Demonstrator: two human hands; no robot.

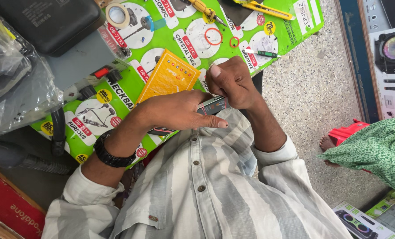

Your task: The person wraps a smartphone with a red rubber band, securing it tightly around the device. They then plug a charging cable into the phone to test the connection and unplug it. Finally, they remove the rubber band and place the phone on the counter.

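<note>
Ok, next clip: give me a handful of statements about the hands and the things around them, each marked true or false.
1. Both hands are on a dark phone held close to the shirt. True: the left hand and the right hand grip the phone.
2. The left wrist is bare. False: it wears a black wristband.
3. A yellow card lies on the green mat above the left hand. True.
4. The roll of tape sits on the floor. False: it lies at the top of the mat.
5. The yellow-handled screwdriver is in the right hand. False: it lies on the mat, apart from both hands.
</note>
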